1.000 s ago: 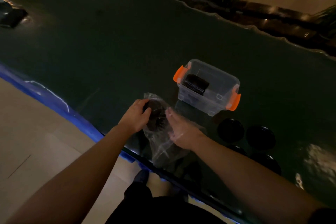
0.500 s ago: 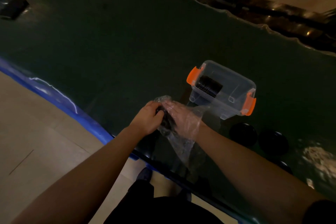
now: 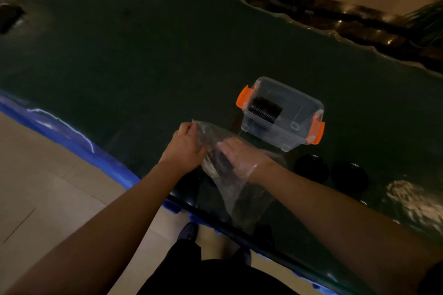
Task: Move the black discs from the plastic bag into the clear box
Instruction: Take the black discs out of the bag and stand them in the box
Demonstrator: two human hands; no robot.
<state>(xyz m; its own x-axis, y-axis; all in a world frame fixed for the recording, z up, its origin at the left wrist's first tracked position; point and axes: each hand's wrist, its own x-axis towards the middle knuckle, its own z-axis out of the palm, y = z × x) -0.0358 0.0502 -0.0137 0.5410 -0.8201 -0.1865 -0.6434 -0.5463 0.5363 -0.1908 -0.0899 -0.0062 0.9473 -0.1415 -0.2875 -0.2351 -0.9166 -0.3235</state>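
The plastic bag (image 3: 223, 165) is held near the front edge of the dark bench (image 3: 143, 55), its mouth gripped from outside by the left hand (image 3: 185, 146), whose fingers (image 3: 189, 128) are pinched together on the film. The right hand (image 3: 239, 157) is seen through the film, pushed inside the bag, and appears curled around a dark stack of black discs (image 3: 219, 159); whether those fingers are fully clamped cannot be told through the crinkled plastic. The clear box (image 3: 299, 112), with orange latches, stands open just beyond the hands, and a row of discs (image 3: 265, 111) is already stood on edge inside it. Two dark round objects (image 3: 311, 167) lie on the bench to the right, below the box. The step in hand is judged to be the drawing of a handful out of the bag. Next, the bag would need to be held back while the stack is withdrawn together, then carried to the box and set beside the row.
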